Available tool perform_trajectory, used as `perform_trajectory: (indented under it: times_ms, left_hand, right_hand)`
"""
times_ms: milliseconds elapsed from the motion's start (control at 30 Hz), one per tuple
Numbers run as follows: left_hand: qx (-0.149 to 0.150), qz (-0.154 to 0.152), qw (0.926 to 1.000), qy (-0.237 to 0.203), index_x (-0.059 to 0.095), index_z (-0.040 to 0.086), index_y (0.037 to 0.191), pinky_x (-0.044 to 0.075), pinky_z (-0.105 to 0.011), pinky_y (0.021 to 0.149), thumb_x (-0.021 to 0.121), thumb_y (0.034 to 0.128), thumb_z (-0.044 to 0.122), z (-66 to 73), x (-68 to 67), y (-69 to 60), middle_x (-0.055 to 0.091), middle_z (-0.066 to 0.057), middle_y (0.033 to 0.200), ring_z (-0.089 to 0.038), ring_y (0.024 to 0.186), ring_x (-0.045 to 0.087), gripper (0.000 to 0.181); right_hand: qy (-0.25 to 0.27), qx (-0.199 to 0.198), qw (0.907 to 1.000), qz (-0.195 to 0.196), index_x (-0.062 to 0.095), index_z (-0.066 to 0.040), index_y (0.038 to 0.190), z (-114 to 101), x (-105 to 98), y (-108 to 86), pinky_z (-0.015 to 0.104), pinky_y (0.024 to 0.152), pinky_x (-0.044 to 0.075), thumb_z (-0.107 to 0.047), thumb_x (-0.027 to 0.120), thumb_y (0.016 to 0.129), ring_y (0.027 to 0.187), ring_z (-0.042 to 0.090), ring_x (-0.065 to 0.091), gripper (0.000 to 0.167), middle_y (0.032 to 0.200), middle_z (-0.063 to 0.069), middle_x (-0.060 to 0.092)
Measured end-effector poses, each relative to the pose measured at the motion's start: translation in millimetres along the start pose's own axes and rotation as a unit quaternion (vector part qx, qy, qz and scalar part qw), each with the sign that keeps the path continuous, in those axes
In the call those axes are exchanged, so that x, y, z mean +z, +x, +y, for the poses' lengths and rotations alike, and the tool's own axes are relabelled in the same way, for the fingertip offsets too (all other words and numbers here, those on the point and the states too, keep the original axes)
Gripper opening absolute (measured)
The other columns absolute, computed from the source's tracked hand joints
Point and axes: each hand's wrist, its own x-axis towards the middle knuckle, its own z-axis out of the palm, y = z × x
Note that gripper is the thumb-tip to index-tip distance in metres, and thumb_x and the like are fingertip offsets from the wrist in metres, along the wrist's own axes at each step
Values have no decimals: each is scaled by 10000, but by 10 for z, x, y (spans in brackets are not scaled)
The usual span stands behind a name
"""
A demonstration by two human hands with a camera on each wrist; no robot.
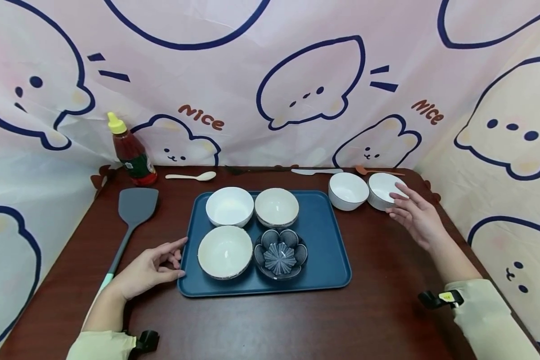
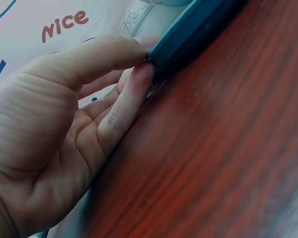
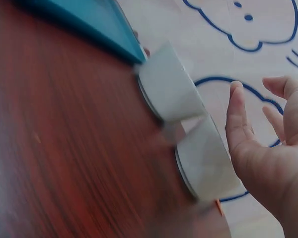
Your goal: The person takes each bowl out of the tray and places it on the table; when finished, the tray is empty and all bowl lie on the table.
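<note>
The outer white bowl [image 1: 379, 189] lies at your right hand's [image 1: 416, 217] fingertips, toward eleven o'clock; that hand, the nearer one, is loosely spread, holding nothing. Your left hand [image 1: 150, 270], relaxed, touches the edge of the tray [image 1: 330, 240], whose long axis runs nine to three o'clock.

The counter [image 1: 252, 327] looks like shiny wood. The tray [image 1: 326, 245] looks like smooth plastic. The white bowls [image 1: 225, 252] are shiny, the flower bowl [image 1: 279, 258] bumpy. The backdrop [image 1: 207, 75] looks like cloth.
</note>
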Motion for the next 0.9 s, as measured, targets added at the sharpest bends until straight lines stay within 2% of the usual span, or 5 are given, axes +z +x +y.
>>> perform_trajectory:
  times_ms: [133, 333, 567, 800, 900]
  left_hand:
    - [45, 54, 10000, 37, 394, -26, 1494, 576, -224, 721, 784, 854, 97, 3, -7, -3, 550, -150, 1032, -93, 888, 602, 759]
    - [-136, -24, 9999, -26, 389, -19, 1498, 568, -214, 728, 777, 863, 109, 47, -11, -8, 547, -157, 1045, -88, 897, 593, 755]
    - [-173, -53, 9998, -52, 388, -15, 1500, 568, -215, 730, 776, 864, 106, 46, -5, 1, 549, -158, 1051, -89, 905, 591, 754]
    - [-118, -19, 9999, -13, 388, -24, 1497, 569, -217, 727, 778, 864, 116, 18, -6, -6, 546, -152, 1048, -91, 906, 595, 756]
    - [-106, 13, 9999, 32, 396, -23, 1492, 573, -220, 728, 785, 857, 117, -6, 1, -2, 550, -142, 1046, -89, 901, 601, 758]
  right_hand:
    - [-406, 162, 9990, -68, 262, -136, 1585, 11, 156, -17, 244, 835, 578, -91, 511, 1041, 921, 162, 726, 600, 1273, 27, 596]
    - [-1168, 385, 9923, -168, 280, -143, 1581, 79, 343, -58, 238, 855, 571, -138, 539, 1037, 940, 125, 723, 603, 1272, -14, 577]
    - [-2052, 523, 9756, -582, 285, -101, 1573, 231, 494, -17, 260, 861, 574, -191, 575, 1024, 954, 144, 730, 627, 1306, 11, 554]
    - [-2403, 628, 9646, -886, 316, -123, 1562, 338, 718, 105, 280, 870, 576, -237, 602, 1012, 984, 188, 726, 631, 1456, 255, 415]
    - [-2402, 706, 9627, -1026, 321, -126, 1560, 392, 814, 175, 285, 872, 577, -252, 614, 1005, 988, 201, 725, 640, 1493, 270, 396]
